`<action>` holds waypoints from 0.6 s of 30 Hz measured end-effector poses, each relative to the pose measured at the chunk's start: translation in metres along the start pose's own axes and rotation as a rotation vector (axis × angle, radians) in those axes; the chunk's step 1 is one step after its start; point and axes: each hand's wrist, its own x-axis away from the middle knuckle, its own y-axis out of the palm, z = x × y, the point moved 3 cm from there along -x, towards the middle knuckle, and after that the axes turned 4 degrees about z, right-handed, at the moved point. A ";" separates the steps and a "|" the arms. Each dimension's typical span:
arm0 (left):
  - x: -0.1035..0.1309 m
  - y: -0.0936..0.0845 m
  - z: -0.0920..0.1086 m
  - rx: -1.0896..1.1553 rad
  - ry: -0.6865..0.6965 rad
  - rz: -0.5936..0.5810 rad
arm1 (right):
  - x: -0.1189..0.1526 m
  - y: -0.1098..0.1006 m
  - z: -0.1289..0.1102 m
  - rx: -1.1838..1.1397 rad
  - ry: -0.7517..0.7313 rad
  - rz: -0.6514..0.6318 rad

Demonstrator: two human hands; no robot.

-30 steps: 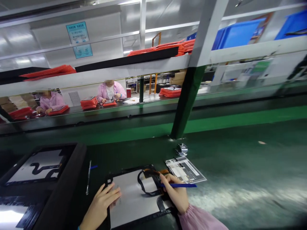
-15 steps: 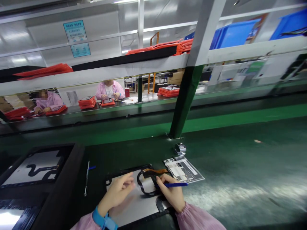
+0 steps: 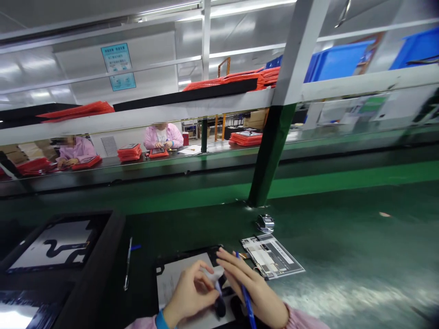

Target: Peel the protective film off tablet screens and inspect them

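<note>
Head view, slim tool (image 3: 247, 305), flat panel (image 3: 168, 282)

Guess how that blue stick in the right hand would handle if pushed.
The blue stick looks straight, so it's probably stiff. Being so slim, it's likely light. Its narrow shape might roll, though its roundness is unclear.

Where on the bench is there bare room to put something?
Widest: right of the board, as far as the scrap. Narrower: between the silver tool and the panel. Crowded: the panel, under left hand and right hand.
</note>
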 end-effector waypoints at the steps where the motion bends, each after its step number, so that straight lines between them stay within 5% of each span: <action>1: 0.002 0.000 0.001 -0.066 0.034 0.002 | -0.003 0.002 -0.002 0.002 -0.050 -0.132; 3: 0.007 0.001 0.003 -0.190 0.077 0.013 | -0.005 0.005 -0.003 -0.005 -0.077 -0.306; 6: 0.011 0.003 0.004 -0.255 0.086 0.005 | -0.003 0.009 -0.001 -0.023 -0.042 -0.402; 18: 0.012 0.012 -0.011 -0.155 0.087 -0.016 | 0.002 0.016 0.021 -0.072 -0.166 -0.403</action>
